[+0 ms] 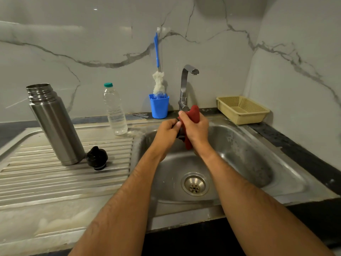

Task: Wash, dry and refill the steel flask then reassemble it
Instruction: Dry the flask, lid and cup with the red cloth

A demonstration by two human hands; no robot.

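Drying a small dark flask part [178, 126] over the sink [239, 145], so drips fall in.
My left hand [167, 131] pinches it, right hand [195, 127] clamps the red cloth [193, 112]; flask [53, 122] stands open, far left on the drainboard [55, 182].

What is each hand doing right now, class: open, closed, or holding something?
Left hand: closed on a small dark part, mostly hidden.
Right hand: closed on the red cloth.

Blue cup [159, 108] holding bottle brush [158, 82] behind sink; beige basket [242, 109] on counter right of tap [185, 85].
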